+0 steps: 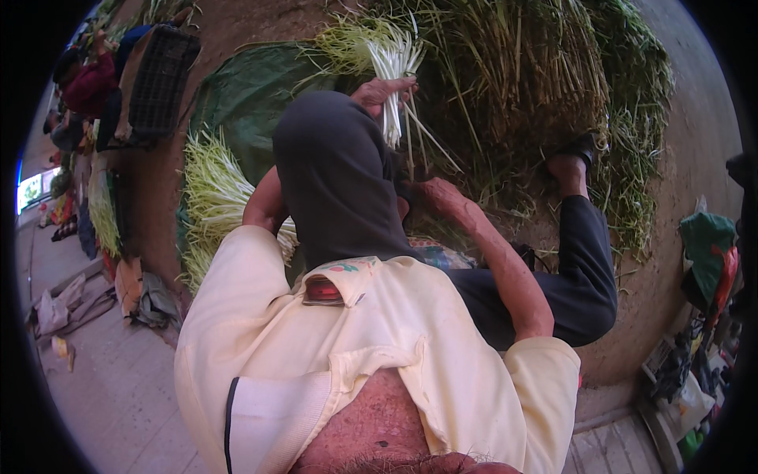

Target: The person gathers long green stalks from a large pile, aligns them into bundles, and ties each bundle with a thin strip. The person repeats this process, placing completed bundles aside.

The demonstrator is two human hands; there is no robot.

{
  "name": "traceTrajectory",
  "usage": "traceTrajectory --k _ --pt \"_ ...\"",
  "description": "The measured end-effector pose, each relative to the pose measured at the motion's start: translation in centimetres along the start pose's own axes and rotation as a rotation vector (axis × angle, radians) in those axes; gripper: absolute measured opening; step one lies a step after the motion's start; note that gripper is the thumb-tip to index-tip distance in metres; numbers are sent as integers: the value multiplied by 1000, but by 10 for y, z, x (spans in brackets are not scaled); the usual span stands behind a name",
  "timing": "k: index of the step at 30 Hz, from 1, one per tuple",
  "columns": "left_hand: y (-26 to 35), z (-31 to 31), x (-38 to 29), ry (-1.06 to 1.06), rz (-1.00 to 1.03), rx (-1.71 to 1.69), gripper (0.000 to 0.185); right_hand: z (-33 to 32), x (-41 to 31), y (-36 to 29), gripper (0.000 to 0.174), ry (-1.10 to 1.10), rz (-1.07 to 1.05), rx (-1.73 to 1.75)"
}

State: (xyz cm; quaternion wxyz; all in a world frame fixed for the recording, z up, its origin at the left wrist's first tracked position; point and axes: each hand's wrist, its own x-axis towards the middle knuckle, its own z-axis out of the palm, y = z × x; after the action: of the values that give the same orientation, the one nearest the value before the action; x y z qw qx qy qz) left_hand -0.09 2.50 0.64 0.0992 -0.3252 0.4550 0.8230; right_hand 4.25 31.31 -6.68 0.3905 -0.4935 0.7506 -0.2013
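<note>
Beyond my raised knee, my left hand (385, 95) grips a bunch of peeled white-stemmed greens (392, 62), yellow-green leaves pointing away from me. Part of that hand is hidden by the knee. A few thinner, brownish stalks (410, 142) hang from the bunch toward my right hand (438, 194), whose fingertips close on their lower ends. On the left, beside my left arm, a pile of similar cleaned greens (216, 201) lies on a dark green sheet (243, 95). At the top right stands a large heap of unpeeled stalks (533, 71) with brown, dirty lower ends.
Loose leaves and trimmings (636, 160) lie along the heap's right side, near my foot (569, 166). A black plastic crate (163, 80) is at the upper left, with other people (89, 89) beyond it. Bags (707, 255) hang or lie at the far right.
</note>
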Motion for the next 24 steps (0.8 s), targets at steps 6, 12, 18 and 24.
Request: traceTrajectory --k 6,12,18,24 --pt "4 -1 -2 -2 13 -7 30 39 -40 23 25 -267 41 -176" --pt "19 -7 -1 -3 37 6 30 43 -48 55 28 -376 279 -226" --pt "18 -11 0 -78 -50 -99 27 -25 -35 85 33 84 321 262" --pt "17 -12 0 -139 -14 -274 22 -56 -12 31 42 441 344 1008"
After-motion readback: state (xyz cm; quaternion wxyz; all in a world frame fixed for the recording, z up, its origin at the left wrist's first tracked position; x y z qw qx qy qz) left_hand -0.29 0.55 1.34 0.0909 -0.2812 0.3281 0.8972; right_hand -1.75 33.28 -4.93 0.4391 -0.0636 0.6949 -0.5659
